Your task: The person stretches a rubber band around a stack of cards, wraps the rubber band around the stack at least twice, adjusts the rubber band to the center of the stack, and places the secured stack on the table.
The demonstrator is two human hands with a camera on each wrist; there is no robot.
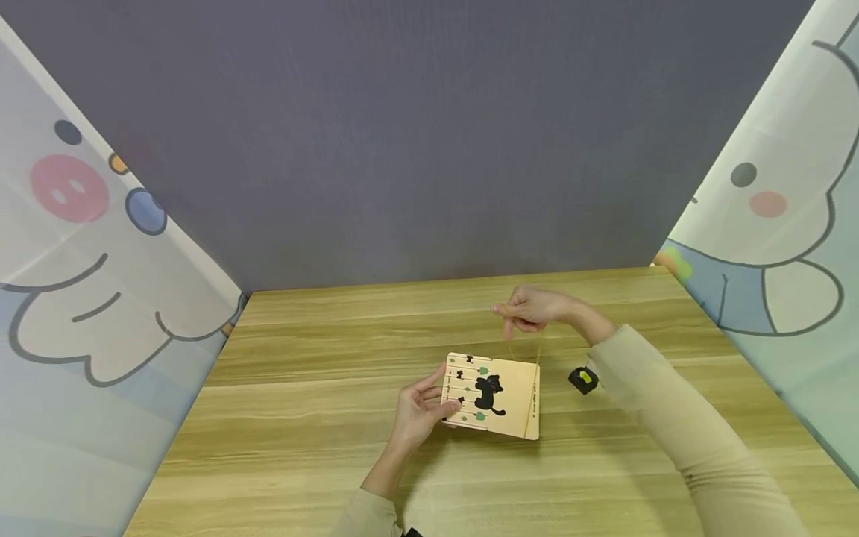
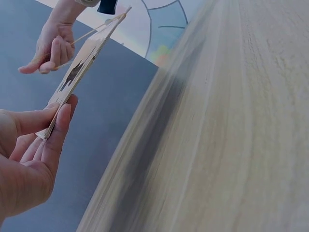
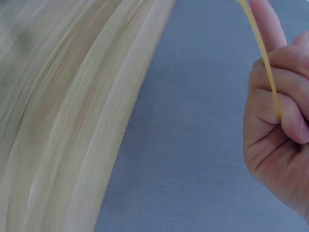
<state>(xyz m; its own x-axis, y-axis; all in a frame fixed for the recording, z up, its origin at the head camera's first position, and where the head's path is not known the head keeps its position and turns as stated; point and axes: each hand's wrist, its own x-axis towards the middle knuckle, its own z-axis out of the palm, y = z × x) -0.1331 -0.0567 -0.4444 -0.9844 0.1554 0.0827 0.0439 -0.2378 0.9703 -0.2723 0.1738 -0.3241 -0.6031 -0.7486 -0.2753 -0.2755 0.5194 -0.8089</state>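
My left hand [image 1: 417, 410] grips the left end of a thin cream notebook [image 1: 513, 388], thumb on the cover and fingers behind. A black cat and green leaves are printed on the cover. The notebook is held tilted above the table, as the left wrist view shows. A yellow rubber band [image 1: 535, 388] runs across the notebook's right end and stretches up to my right hand [image 1: 533, 307]. That hand's fingers are curled round the band [image 3: 269, 72], while one finger extends along it.
The wood-grain table [image 1: 302, 388] lies beneath both hands. A grey panel [image 1: 429, 149] rises at its back edge, with cartoon-printed curtains [image 1: 74, 283] on both sides. A small black device [image 1: 582, 380] with a yellow mark is beside the right sleeve.
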